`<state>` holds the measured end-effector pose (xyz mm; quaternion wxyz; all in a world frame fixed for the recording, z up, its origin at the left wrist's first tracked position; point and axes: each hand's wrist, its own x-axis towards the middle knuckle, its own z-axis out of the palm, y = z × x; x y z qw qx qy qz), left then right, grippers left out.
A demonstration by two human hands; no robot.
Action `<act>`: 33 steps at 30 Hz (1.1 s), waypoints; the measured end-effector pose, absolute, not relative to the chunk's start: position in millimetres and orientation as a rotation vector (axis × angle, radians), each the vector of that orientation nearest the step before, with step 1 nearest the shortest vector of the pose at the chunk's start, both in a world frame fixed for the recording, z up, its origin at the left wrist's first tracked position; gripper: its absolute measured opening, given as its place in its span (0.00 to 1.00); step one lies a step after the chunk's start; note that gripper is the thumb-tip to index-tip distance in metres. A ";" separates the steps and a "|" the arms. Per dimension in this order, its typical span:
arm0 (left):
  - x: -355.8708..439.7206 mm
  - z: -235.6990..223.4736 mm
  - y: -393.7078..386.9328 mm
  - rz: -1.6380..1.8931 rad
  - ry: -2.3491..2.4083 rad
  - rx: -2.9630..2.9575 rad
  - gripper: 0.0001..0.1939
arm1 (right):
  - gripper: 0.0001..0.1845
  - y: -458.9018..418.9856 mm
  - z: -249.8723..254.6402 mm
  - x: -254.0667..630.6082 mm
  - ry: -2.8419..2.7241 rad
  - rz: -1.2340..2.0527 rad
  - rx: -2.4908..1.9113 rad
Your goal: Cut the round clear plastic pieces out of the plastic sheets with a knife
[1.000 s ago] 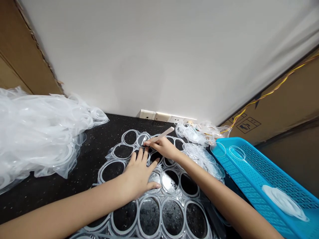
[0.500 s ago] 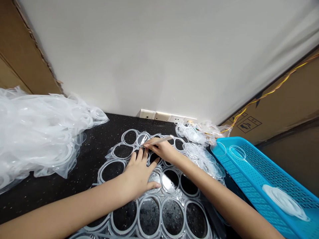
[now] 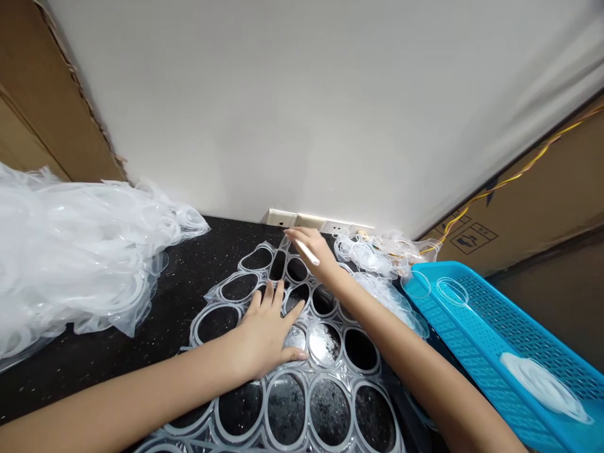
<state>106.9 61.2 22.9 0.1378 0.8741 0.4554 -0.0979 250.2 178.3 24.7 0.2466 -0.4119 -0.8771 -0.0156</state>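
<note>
A: Right hand (image 3: 314,251) state?
B: Pinching a thin white stick (image 3: 307,253) between thumb and fingers, free end angled down toward the wrist. Just shifted up off the middle of the sheet, now out at its far tip.

A: Contact with the plastic?
B: Fingertips right over the far tip. Touching or not: impossible to tell from this view.

A: Left hand (image 3: 264,330)?
B: Open, fingers spread, palm down on the clear plastic ring sheet (image 3: 325,349), near the middle. Same spot as a moment ago.

A: Sheet position?
B: Flat on the black speckled surface (image 3: 198,251), dark stone showing through the round openings. Far openings now uncovered, right hand no longer above them.

A: Surroundings?
B: Out left, a large heap of crumpled clear plastic (image 3: 70,251), well apart from the sheet. Far right, a smaller tangle of clear rings (image 3: 372,255), just beside the sheet. Further right, a blue mesh tray (image 3: 472,280) with two loose rings (image 3: 452,292) and a white wad of plastic (image 3: 542,387). Behind, a wall socket strip (image 3: 306,221).
</note>
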 end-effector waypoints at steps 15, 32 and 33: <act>105.2 25.0 60.2 -0.115 1.315 2.566 0.38 | 0.18 139.4 52.0 355.0 -2.195 -0.127 -1.742; 21.6 8.3 179.2 0.186 1.734 2.363 0.13 | 0.26 6.8 49.1 413.7 -1.727 0.664 -1.641; 22.3 7.5 180.0 0.180 1.736 2.364 0.12 | 0.27 3.4 49.3 414.5 -1.704 0.791 -1.643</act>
